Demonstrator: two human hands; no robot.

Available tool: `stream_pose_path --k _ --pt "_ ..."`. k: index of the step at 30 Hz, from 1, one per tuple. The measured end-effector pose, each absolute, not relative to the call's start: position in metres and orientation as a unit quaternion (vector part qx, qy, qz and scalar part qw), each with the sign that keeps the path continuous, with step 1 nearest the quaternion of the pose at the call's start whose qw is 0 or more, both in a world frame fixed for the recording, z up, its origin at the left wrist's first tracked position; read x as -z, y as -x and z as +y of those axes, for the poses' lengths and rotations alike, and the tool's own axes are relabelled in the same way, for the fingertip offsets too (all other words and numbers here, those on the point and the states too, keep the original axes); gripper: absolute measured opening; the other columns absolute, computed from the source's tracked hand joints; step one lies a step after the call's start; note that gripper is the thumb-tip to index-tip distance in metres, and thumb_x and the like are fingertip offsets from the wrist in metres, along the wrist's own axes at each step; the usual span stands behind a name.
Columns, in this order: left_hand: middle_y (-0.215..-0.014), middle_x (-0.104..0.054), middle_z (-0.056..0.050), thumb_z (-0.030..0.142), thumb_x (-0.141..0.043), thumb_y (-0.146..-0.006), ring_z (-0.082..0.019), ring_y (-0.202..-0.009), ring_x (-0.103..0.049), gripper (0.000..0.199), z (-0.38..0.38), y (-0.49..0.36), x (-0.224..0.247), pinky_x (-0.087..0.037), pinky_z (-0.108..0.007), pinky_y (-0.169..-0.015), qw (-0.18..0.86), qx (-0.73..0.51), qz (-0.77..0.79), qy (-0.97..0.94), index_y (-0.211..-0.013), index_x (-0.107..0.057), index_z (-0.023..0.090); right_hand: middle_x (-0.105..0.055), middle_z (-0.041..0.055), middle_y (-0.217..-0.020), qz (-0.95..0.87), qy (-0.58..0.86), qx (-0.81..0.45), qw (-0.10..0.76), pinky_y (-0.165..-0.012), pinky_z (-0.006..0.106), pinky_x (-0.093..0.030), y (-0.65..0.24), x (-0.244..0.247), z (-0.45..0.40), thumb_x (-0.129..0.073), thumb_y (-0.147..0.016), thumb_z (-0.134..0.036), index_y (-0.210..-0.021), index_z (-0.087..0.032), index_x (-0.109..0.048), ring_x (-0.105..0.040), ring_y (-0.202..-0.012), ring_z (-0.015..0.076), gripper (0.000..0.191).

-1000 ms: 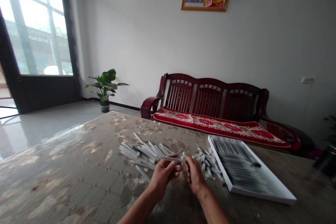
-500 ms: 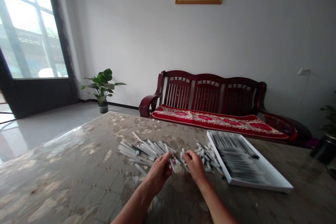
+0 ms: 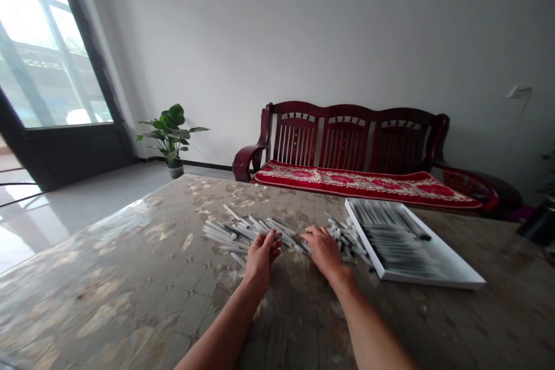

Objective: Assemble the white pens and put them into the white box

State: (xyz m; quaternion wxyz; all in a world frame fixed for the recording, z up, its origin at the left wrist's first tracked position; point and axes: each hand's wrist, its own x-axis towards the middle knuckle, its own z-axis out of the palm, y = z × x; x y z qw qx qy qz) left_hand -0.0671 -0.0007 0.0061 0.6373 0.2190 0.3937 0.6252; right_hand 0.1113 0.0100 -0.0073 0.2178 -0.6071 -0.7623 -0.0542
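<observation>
Loose pale pen barrels (image 3: 218, 233) lie in a heap on the patterned table, spreading left of and behind my left hand (image 3: 262, 250). That hand is closed, with its thumb and fingers pinched on a slim pen barrel, mostly hidden by them. My right hand (image 3: 324, 250) is palm down with its fingers stretched toward the left, at the near edge of the scattered pieces. Beside it is a second heap of short white and dark pen caps (image 3: 347, 237). Whether its fingertips touch a piece is too small to tell.
A shallow white box (image 3: 459, 277) with rows of dark-tipped pens (image 3: 399, 243) stands on the table (image 3: 130, 300) at the right. Beyond the table is a dark red wooden bench (image 3: 342, 133) with a red patterned cover. A potted plant (image 3: 172, 133) stands at the back left.
My view has tipped downward. My right hand has changed from a pinch to outstretched fingers. The barrel in my left hand no longer stands up clearly above the fingers.
</observation>
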Motion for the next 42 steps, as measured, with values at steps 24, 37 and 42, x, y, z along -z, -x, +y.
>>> stream_pose_path --k 24,37,42 --pt "-0.076 -0.072 -0.002 0.027 -0.08 -0.072 -0.009 -0.061 -0.066 0.022 0.001 0.066 -0.004 -0.053 -0.02 -0.06 0.637 -0.627 0.383 -0.233 -0.08 -0.063 0.015 -0.071 0.0055 -0.093 -0.706 0.549 -0.1 0.436 -0.081 0.03 -0.049 -0.086 0.007 -0.007 -0.057 -0.083 -0.015 -0.095 -0.022 -0.07 -0.065 -0.089 0.0192 0.019" --pt "-0.074 -0.073 -0.004 0.044 -0.086 -0.054 -0.013 -0.061 -0.066 0.043 -0.004 0.061 0.002 -0.052 -0.024 -0.059 0.601 -0.621 0.385 -0.324 -0.077 -0.067 0.013 -0.071 0.0062 -0.094 -0.718 0.546 -0.088 0.423 -0.082 0.03 -0.051 -0.078 0.003 -0.016 -0.056 -0.083 -0.012 -0.097 -0.024 -0.073 -0.066 -0.09 0.0196 0.025" --pt "-0.072 -0.072 -0.004 0.045 -0.082 -0.06 -0.015 -0.063 -0.065 0.036 -0.007 0.064 0.0 -0.049 -0.023 -0.057 0.563 -0.624 0.393 -0.374 -0.077 -0.069 0.015 -0.072 0.0032 -0.081 -0.656 0.547 -0.233 0.464 -0.064 0.026 -0.05 -0.075 -0.002 -0.015 -0.059 -0.079 -0.017 -0.087 -0.023 -0.076 -0.065 -0.068 0.0164 0.02"
